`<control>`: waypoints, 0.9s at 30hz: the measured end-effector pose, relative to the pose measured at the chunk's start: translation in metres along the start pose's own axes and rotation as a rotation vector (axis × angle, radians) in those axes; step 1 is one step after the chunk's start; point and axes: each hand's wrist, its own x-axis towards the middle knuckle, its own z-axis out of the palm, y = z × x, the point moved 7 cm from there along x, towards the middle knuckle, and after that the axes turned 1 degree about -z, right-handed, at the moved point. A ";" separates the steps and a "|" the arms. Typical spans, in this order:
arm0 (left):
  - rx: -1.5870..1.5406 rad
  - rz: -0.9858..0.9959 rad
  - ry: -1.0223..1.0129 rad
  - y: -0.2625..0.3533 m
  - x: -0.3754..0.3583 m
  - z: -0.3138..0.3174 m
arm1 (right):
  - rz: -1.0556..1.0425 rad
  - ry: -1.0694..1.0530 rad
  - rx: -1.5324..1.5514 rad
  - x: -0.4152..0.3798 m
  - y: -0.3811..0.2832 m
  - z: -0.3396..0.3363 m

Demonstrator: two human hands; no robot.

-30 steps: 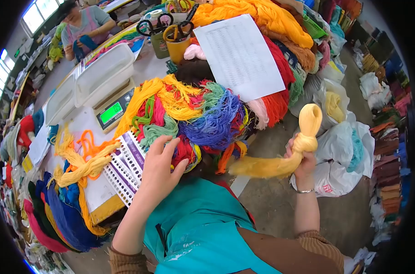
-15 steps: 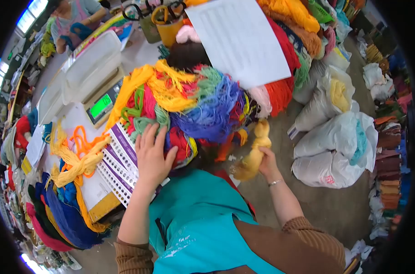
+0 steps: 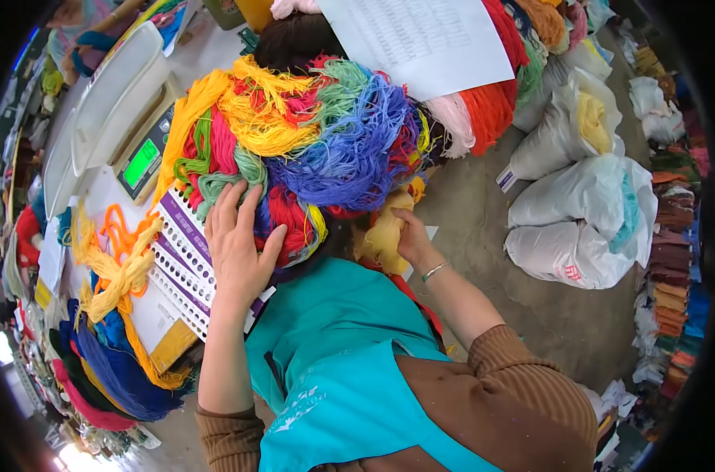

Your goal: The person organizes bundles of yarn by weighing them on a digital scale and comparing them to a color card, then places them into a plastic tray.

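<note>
My left hand [image 3: 243, 240] lies with fingers spread on the front left of a heap of multicoloured thread [image 3: 341, 169]; its fingertips reach a green skein [image 3: 243, 169]. Under and beside that hand are white-and-purple colour cards [image 3: 186, 259] with rows of small dark samples. My right hand [image 3: 412, 236], a bracelet at its wrist, is closed round a pale yellow skein of thread [image 3: 382, 234]. This skein hangs just off the heap's front right edge, close above my teal apron [image 3: 334, 315].
Left of the heap stands a scale with a green display [image 3: 141, 163], beside clear plastic bins [image 3: 106, 110]. A printed sheet [image 3: 428, 43] covers the far side. More skeins [image 3: 113, 358] drape over the left table edge. Stuffed white bags [image 3: 558, 256] sit on the floor at right.
My right hand has brought the pale yellow skein leftward, from out over the floor to the heap's edge. My left hand stays on the heap. The whole view has shifted slightly.
</note>
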 end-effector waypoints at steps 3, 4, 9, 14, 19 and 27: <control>0.010 -0.005 0.005 0.000 0.002 0.000 | 0.012 -0.116 0.022 0.015 -0.013 0.009; 0.016 -0.007 0.007 0.000 0.003 0.000 | 0.014 -0.115 0.022 0.023 -0.017 0.012; 0.023 -0.026 0.003 0.000 0.006 0.001 | -0.355 -0.079 -0.038 0.056 -0.047 0.036; 0.015 -0.029 0.009 -0.002 0.006 0.002 | -0.109 -0.104 -0.034 0.057 -0.071 -0.002; 0.015 -0.023 0.012 -0.001 0.007 0.004 | 0.010 0.174 -0.276 -0.037 -0.110 -0.013; 0.028 0.027 0.001 0.002 0.003 0.010 | -0.272 0.235 -0.784 -0.102 -0.183 -0.024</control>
